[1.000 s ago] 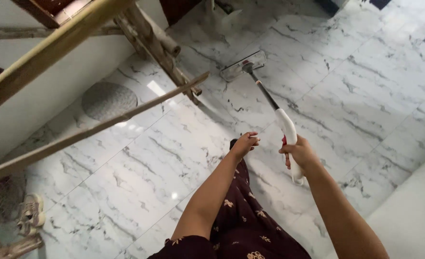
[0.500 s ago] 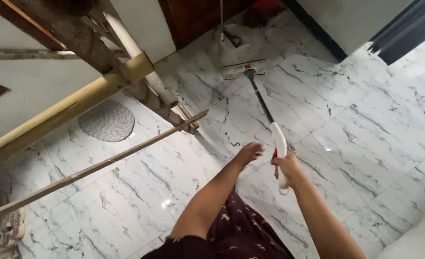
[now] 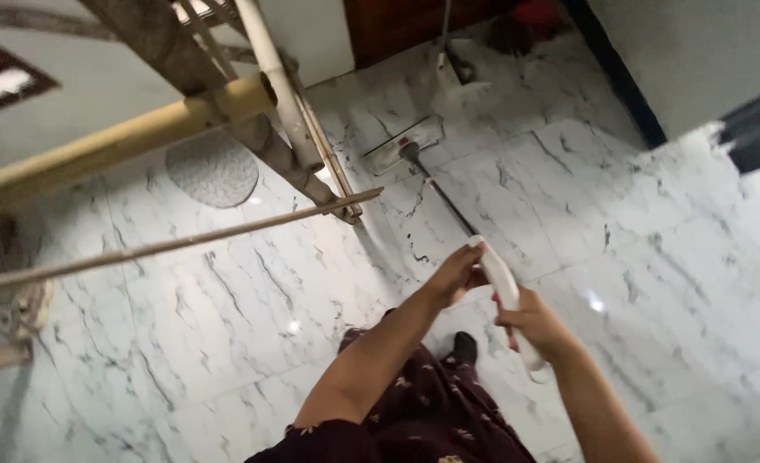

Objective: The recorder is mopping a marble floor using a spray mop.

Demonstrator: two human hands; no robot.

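white marble floor (image 3: 654,283), a ladder (image 3: 268,146) leaning at the wall. both hands grip the mop (image 3: 449,210): left hand (image 3: 457,273) wrapped round the handle's top, right hand (image 3: 536,324) clamped lower down.

Whole frame is motion-blurred. Lower end of the mop handle (image 3: 510,300) is hidden inside the right hand (image 3: 536,324) — the left hand (image 3: 455,273) covers its upper end. Both forearms are cut off by the bottom edge. A red object (image 3: 530,12) at top right is too blurred to identify. Wooden poles (image 3: 140,141) are cut off at the left edge.
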